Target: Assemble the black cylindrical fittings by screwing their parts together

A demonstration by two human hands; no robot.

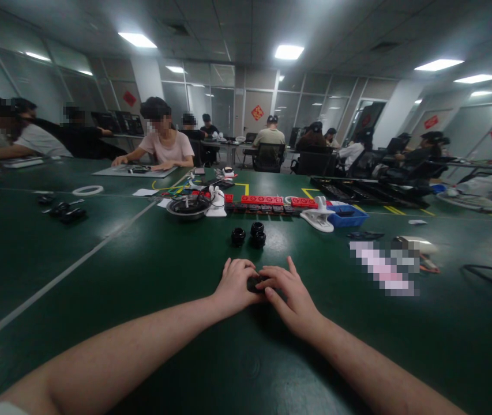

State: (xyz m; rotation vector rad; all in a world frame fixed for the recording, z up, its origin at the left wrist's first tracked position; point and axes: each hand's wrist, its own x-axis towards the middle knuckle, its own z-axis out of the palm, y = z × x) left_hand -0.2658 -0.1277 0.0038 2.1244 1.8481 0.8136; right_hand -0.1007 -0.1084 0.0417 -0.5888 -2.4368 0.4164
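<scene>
My left hand (236, 286) is wrapped around a small black part (254, 282) low over the green table. From the other side, my right hand (291, 297) closes its thumb and fingertips on the same part, with one finger raised away. Fingers cover most of that part, so its exact shape is hidden. Just beyond my hands stand a black ribbed round part (237, 237), a second one (257, 228) and a third one (258, 240), the last two close together.
Further back lie a round dark tray (187, 207), white clip stands (216, 203), red power strips (263, 200) and a blue bin (347, 215). Black pieces (68, 213) and a white ring (87, 190) lie left. A person (165, 144) works across the table.
</scene>
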